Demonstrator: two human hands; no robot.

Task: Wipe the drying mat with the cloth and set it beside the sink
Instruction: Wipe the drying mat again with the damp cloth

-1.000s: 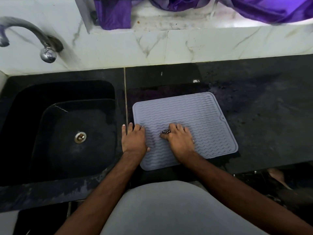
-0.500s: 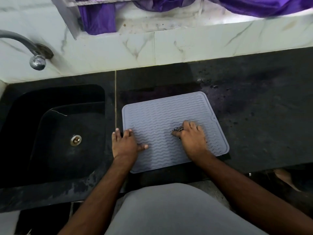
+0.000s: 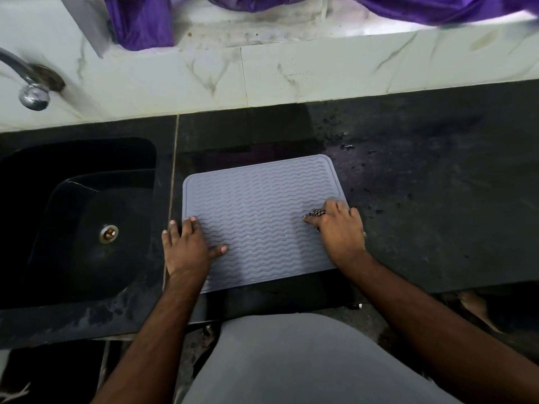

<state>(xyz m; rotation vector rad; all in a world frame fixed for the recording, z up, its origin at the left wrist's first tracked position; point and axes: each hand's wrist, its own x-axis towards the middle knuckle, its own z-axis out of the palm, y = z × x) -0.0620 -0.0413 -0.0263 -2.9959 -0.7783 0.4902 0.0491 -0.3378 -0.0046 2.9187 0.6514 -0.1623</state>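
1. One grey drying mat lies on the counter.
2. One checked cloth shows.
3. Two hands: left hand, right hand.
4. One sink.
5. One tap.
6. One drain.

Black stone countertop, wet-speckled near the back; black sink basin set in at left, metal drain in its floor. White veined marble backsplash behind. Chrome tap (blurred) at left. Purple cloth on the ledge above.
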